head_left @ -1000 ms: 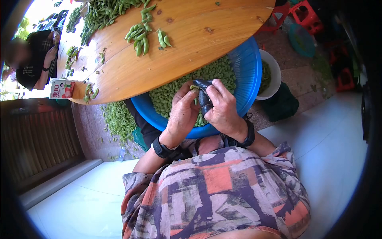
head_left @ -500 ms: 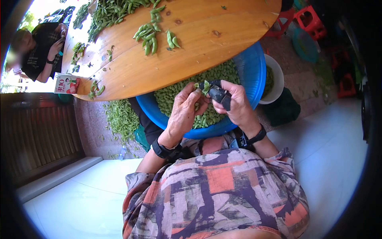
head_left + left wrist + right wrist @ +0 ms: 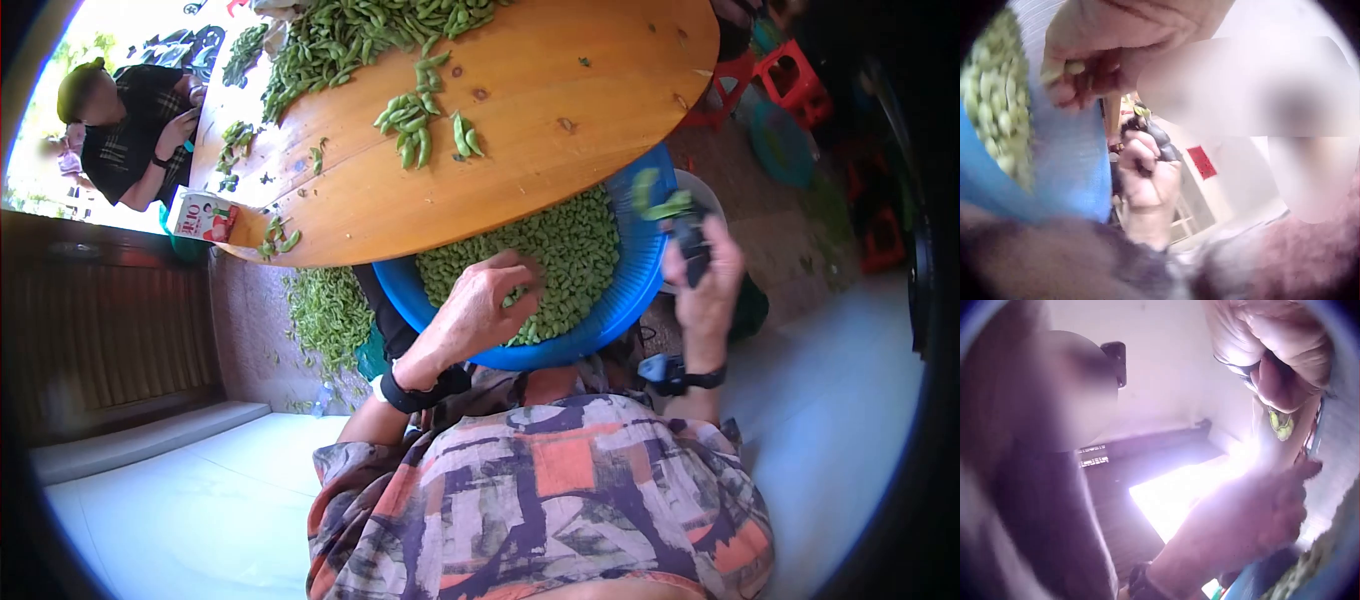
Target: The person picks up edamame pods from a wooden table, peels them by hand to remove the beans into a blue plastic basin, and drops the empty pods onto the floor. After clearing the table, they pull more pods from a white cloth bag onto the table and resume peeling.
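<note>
The green husk (image 3: 655, 203) was up past the right rim of the blue tub (image 3: 640, 240), near the white bowl (image 3: 712, 192) that stood just beside the tub. The right hand (image 3: 712, 270), blurred, pinched it at the fingertips, against dark wrapping (image 3: 690, 245) on its digits; the right wrist view showed it hanging split and pale. The left hand (image 3: 487, 308) was over the tub's left part, fingers curled around a few loose beans (image 3: 1074, 67) — whether it was already letting them go, I could not tell.

The hands had just parted: half a second earlier they worked together on one pod above the tub. That suggested the pod had been opened and its beans split off from the shell, so one round of the work looked nearly done.

Beneath the left hand, the shelled beans (image 3: 545, 255) spread broadly inside the tub, which sat partly under the near edge of the bench (image 3: 560, 170). On the bench lay a pair of pods (image 3: 466, 136), then a small cluster (image 3: 408, 122), then a large heap (image 3: 350, 40) toward the far edge — plenty left to open, it seemed. A printed carton (image 3: 203, 215) stood near the left end.
</note>
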### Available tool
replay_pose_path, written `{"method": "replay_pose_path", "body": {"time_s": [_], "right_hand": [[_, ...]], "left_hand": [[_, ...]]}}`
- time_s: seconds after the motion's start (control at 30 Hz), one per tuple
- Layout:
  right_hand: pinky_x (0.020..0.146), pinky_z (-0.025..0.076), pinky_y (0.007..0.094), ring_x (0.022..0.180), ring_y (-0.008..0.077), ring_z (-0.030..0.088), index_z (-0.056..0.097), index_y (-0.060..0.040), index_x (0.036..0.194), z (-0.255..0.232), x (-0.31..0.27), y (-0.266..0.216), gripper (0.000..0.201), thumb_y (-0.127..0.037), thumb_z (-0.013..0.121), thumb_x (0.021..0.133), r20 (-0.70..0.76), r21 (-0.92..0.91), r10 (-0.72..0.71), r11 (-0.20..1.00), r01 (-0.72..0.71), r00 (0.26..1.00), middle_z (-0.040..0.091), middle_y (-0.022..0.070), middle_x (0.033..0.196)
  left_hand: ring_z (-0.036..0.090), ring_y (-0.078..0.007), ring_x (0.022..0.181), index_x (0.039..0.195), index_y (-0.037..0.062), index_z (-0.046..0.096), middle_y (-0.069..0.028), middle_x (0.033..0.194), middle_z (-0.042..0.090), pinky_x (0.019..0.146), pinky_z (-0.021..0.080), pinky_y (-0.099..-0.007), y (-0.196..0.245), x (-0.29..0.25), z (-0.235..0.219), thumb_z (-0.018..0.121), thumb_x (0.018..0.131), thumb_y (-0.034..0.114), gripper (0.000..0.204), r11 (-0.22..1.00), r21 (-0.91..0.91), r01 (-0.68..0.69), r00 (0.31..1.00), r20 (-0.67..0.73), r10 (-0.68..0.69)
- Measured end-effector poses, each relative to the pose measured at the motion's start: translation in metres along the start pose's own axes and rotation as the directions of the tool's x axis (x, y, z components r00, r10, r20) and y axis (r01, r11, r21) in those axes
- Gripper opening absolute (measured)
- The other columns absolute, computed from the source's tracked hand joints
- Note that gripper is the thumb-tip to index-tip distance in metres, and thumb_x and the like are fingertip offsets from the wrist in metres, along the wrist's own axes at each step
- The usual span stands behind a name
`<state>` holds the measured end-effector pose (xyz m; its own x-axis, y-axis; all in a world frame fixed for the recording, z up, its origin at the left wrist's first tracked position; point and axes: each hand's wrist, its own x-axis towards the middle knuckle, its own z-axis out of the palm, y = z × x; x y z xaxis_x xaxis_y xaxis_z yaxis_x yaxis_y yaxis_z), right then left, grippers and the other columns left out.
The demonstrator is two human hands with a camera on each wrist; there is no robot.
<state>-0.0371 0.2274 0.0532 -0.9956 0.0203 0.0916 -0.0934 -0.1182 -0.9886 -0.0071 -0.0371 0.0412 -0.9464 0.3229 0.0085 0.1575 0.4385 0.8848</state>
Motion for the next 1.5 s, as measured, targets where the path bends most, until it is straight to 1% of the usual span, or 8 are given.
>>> {"method": "replay_pose_path", "body": {"time_s": [0.1,0.23,0.67,0.73,0.83,0.9,1.1,1.5], "right_hand": [[0.074,0.051,0.0299,0.078,0.0177,0.064,0.061,0.0026,0.118,-0.051,0.019,-0.002,0.036,0.006,0.045,0.087,-0.208,-0.784,-0.295,0.620,0.021,0.933,0.069,0.0134,0.089],[0.083,0.049,0.0296,0.088,0.0181,0.064,0.059,0.0029,0.124,-0.070,0.015,-0.001,0.040,0.008,0.049,0.086,-0.212,-0.831,-0.279,0.556,-0.022,0.937,0.070,0.0168,0.099],[0.077,0.050,0.0266,0.085,0.0103,0.062,0.064,0.0019,0.118,-0.055,0.015,0.017,0.029,0.003,0.055,0.090,-0.256,-0.638,-0.153,0.769,-0.048,0.955,0.070,0.0077,0.093],[0.076,0.050,0.0262,0.083,0.0105,0.061,0.064,0.0023,0.115,-0.045,0.013,0.016,0.027,0.002,0.055,0.090,-0.256,-0.622,-0.149,0.782,-0.045,0.955,0.070,0.0063,0.091],[0.059,0.046,0.0211,0.067,0.0054,0.056,0.066,-0.0013,0.110,-0.018,0.008,0.008,0.024,0.000,0.051,0.091,-0.120,-0.445,-0.046,0.896,-0.012,0.992,0.066,0.0005,0.081],[0.047,0.038,0.0163,0.056,-0.0004,0.050,0.067,-0.0047,0.109,0.008,0.002,0.000,0.027,-0.001,0.046,0.092,0.007,-0.258,0.051,0.965,-0.048,0.999,0.063,-0.0029,0.074],[0.046,0.037,0.0180,0.052,0.0023,0.045,0.062,0.0034,0.111,0.046,-0.002,-0.006,0.025,-0.004,0.048,0.092,0.392,0.100,0.288,0.931,-0.351,0.874,0.052,-0.0030,0.064],[0.045,0.034,0.0177,0.052,0.0017,0.043,0.060,0.0007,0.093,0.046,-0.010,0.022,0.023,-0.021,0.052,0.097,0.452,0.149,0.243,0.928,-0.341,0.859,0.048,-0.0041,0.062]], "left_hand": [[0.068,-0.0268,0.087,0.090,-0.0014,0.068,-0.0116,0.095,0.069,0.077,0.053,-0.0327,0.014,0.013,-0.026,0.065,0.084,0.005,0.009,0.966,0.137,-0.218,0.971,-0.068,0.229],[0.065,-0.0277,0.073,0.091,0.0004,0.070,-0.0151,0.082,0.065,0.067,0.050,-0.0366,0.032,0.053,-0.063,0.065,0.085,0.008,0.011,0.931,0.364,0.000,0.882,-0.438,0.172],[0.065,-0.0344,0.084,0.083,0.0010,0.067,-0.0159,0.085,0.067,0.074,0.052,-0.0450,0.007,0.106,-0.093,0.063,0.082,0.018,0.018,0.644,0.730,0.227,0.916,-0.384,0.113],[0.065,-0.0341,0.074,0.087,0.0006,0.067,-0.0161,0.082,0.067,0.069,0.052,-0.0420,0.006,0.106,-0.096,0.063,0.082,0.012,0.013,0.868,0.495,0.035,0.793,-0.542,0.278],[0.058,-0.0158,0.056,0.098,0.0011,0.065,-0.0083,0.075,0.067,0.052,0.044,-0.0280,0.027,0.081,-0.086,0.060,0.088,0.007,0.012,0.997,0.003,-0.072,0.893,-0.446,0.066],[0.050,-0.0029,0.054,0.106,0.0022,0.063,-0.0007,0.074,0.064,0.047,0.036,-0.0182,0.028,0.063,-0.067,0.059,0.096,0.012,0.015,0.891,-0.452,-0.051,0.978,-0.202,-0.046],[0.058,-0.0106,0.062,0.110,-0.0002,0.056,-0.0072,0.084,0.064,0.051,0.046,-0.0232,0.025,0.028,-0.005,0.059,0.095,0.004,0.016,0.652,-0.748,0.121,0.988,0.026,-0.154],[0.053,-0.0061,0.063,0.115,0.0020,0.046,-0.0044,0.078,0.063,0.055,0.043,-0.0203,0.016,0.012,0.028,0.061,0.089,-0.008,0.031,0.980,-0.197,-0.019,0.948,-0.314,-0.045]]}}
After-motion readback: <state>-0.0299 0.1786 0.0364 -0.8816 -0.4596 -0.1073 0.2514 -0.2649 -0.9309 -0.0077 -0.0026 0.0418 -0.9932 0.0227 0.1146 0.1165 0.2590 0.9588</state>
